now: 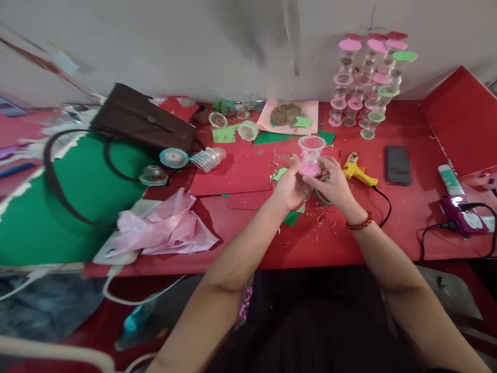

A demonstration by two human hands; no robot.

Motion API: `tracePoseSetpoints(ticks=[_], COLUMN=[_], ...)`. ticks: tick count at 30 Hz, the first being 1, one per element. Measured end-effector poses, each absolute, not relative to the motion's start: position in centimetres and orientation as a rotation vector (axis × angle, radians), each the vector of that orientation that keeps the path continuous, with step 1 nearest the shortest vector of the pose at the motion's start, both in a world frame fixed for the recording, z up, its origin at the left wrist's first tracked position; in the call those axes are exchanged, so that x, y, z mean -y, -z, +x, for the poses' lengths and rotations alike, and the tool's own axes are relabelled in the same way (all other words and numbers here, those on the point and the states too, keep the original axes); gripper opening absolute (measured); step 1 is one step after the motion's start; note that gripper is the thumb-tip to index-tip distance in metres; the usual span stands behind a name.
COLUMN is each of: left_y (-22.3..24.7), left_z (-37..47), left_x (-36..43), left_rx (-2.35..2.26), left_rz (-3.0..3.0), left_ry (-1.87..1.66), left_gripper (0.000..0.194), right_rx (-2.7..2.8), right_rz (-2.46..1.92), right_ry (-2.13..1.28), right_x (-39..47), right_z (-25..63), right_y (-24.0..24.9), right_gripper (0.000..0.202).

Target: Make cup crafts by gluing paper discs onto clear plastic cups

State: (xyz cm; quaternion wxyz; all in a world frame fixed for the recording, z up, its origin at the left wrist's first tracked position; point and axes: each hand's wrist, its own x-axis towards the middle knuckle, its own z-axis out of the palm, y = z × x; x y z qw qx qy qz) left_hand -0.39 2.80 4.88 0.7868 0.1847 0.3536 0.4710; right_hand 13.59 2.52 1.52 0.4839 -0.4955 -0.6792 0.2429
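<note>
Both hands hold a clear plastic cup piece point(311, 146), its wide rim up and a pink disc point(310, 168) at its lower end. It looks like two small cups joined at their narrow ends. My left hand point(290, 187) grips its lower left side, fingers closed. From the right, my right hand point(333, 181) closes on the lower part near the pink disc. Some fingers are hidden behind the cup. Below the hands lie red paper sheets point(248, 199) and green scraps point(290, 217). A yellow glue gun point(359, 172) rests just right of my right hand.
Similar cup columns point(363, 88) stand against the wall. Stacked cups point(209, 158), a brown bag point(149, 119) and a pink plastic bag point(166, 228) lie left. A dark blurred rectangle point(397, 165), a glue stick point(450, 180) and a purple power adapter point(464, 215) with cords are right.
</note>
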Motion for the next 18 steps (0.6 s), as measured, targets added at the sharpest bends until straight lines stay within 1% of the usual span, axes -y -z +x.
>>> tracePoseSetpoints(ticks=[3, 5, 7, 10, 14, 16, 18], left_y=[-4.3, -4.2, -4.5, -5.6, -6.3, -6.0, -5.3], left_z=[-0.6, -0.9, -1.3, -1.7, -1.5, -1.2, -0.7], left_x=[-2.9, -3.0, -3.1, -2.8, -2.2, -1.9, -1.9], left_rx=[-0.799, -0.818, -0.821, -0.804, -0.794, -0.794, -0.788], left_rz=[0.467, 0.514, 0.565, 0.636, 0.684, 0.726, 0.777], left_ry=[-1.081, -1.155, -1.205, -1.203, -1.158, -1.159, -1.188], left_gripper=[0.048, 0.048, 0.042, 0.031, 0.029, 0.036, 0.052], right_rx=[1.606, 1.566, 1.507, 1.432, 1.383, 1.371, 1.362], right_rz=[-1.180, -1.141, -1.103, -1.082, -1.111, -1.134, -1.160], right_ry=[-0.662, -0.745, -0.808, -0.801, -0.784, -0.767, -0.726], right_x=[-2.3, -2.3, -2.5, -3.0, -3.6, -3.7, -3.6], right_z=[13.8, 14.0, 14.1, 14.2, 14.3, 14.1, 13.9], right_y=[-2.1, -2.2, -2.1, -1.6, -1.0, -0.9, -0.7], right_gripper=[0.048, 0.047, 0.050, 0.054, 0.056, 0.057, 0.055])
